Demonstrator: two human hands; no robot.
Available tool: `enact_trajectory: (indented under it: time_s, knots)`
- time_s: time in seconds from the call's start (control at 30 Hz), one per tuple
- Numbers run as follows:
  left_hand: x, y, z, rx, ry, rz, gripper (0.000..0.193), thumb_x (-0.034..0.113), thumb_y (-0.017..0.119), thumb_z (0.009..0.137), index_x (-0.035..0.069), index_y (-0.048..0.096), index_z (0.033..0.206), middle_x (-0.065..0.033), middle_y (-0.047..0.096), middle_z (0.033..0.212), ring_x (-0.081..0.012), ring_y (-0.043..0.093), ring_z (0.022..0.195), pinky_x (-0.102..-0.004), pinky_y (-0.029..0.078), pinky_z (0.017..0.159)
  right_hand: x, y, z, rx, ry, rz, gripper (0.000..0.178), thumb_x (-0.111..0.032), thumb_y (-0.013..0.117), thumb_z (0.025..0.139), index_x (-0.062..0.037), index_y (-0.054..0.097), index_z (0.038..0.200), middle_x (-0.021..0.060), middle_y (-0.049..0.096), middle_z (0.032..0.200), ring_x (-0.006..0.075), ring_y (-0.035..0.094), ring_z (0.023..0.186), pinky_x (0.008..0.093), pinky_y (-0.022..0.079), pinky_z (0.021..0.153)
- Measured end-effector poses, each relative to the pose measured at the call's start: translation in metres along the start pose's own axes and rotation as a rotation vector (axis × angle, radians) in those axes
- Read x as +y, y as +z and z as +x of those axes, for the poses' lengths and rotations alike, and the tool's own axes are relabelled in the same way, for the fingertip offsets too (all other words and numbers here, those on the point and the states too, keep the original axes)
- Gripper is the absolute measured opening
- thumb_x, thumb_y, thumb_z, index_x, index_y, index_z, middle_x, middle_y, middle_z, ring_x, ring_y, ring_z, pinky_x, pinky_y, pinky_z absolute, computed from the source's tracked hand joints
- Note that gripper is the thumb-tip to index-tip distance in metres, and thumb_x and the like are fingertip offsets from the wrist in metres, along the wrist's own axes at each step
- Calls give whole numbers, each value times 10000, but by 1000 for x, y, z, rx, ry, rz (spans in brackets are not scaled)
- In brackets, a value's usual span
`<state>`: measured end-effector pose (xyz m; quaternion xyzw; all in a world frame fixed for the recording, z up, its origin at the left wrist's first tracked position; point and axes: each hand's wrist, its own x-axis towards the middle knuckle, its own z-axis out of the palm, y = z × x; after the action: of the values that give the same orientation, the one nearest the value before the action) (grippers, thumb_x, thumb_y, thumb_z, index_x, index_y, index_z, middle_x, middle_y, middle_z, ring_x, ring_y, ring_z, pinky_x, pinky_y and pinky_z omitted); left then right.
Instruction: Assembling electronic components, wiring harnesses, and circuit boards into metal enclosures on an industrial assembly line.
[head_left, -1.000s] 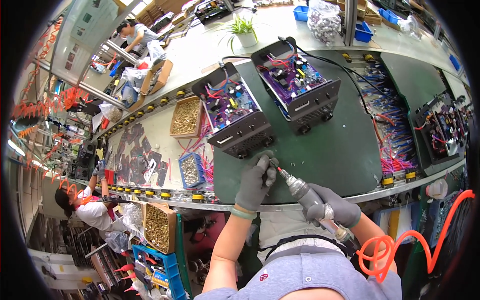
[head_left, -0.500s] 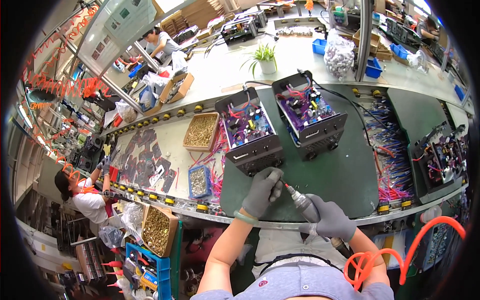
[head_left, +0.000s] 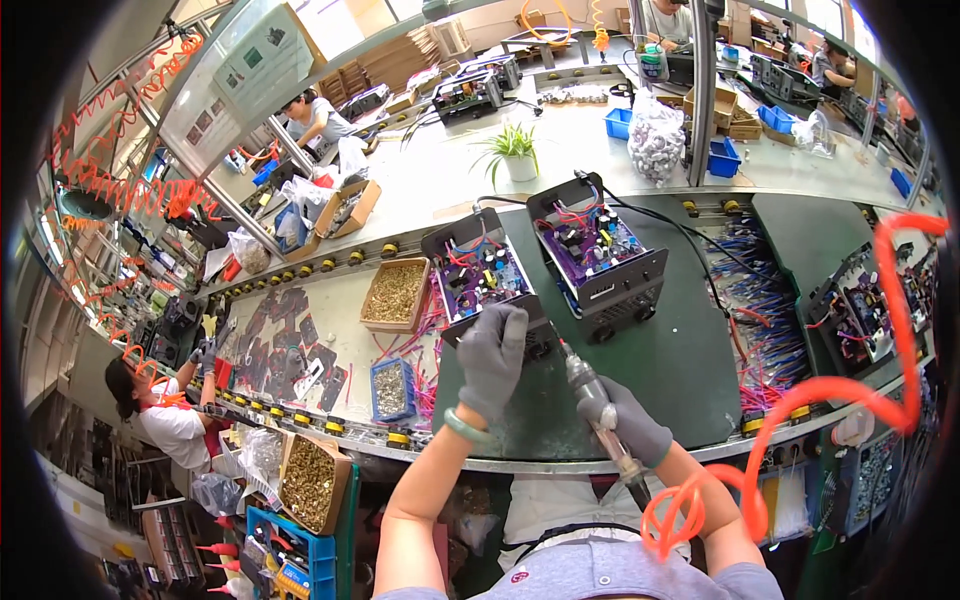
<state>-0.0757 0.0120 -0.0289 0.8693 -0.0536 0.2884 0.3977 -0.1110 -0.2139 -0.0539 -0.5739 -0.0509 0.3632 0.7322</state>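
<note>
My left hand [head_left: 493, 362], in a grey glove, is raised at the front panel of the left black device housing [head_left: 478, 268]. Its fingers are drawn together, and whatever may be between them is hidden. My right hand [head_left: 637, 428], gloved too, grips a pneumatic screwdriver [head_left: 583, 382] with its fingers wrapped around the body. The driver's bit points away from me, to the right of my left hand and apart from the housings. Beside the left one stands a second black housing [head_left: 625, 278]. Both have open tops showing purple circuit boards and coloured wires.
A green mat [head_left: 650, 390] lies under the housings. To the left are a box of brass-coloured screws [head_left: 395, 293] and a blue tray of silver parts [head_left: 391, 390]. A red coiled air hose [head_left: 830, 395] loops at right. Another opened device [head_left: 865, 315] stands far right. Co-workers sit farther off.
My left hand has moved forward from the mat to the left housing's front panel. The screwdriver has shifted slightly forward and left, and the red hose has swung upward.
</note>
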Motion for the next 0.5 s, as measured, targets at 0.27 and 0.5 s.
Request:
enact_trajectory:
  time_s: [0.27, 0.5]
  knots:
    - [-17, 3, 45, -229, 211, 828, 465, 560, 594, 892, 109, 656, 987, -114, 668, 913, -293, 655, 830, -428, 510, 634, 5, 18, 14, 1, -32, 31, 366, -328, 655, 864, -56, 521, 1070, 33, 574, 766, 89, 539, 569, 251, 446, 495]
    - [-25, 8, 47, -79, 311, 828, 545, 576, 571, 902, 72, 657, 1091, -120, 698, 938, -281, 694, 844, -408, 558, 681, 4, 18, 15, -12, 13, 115, 400, -363, 635, 865, -60, 510, 1094, 43, 579, 763, 104, 554, 580, 253, 471, 509]
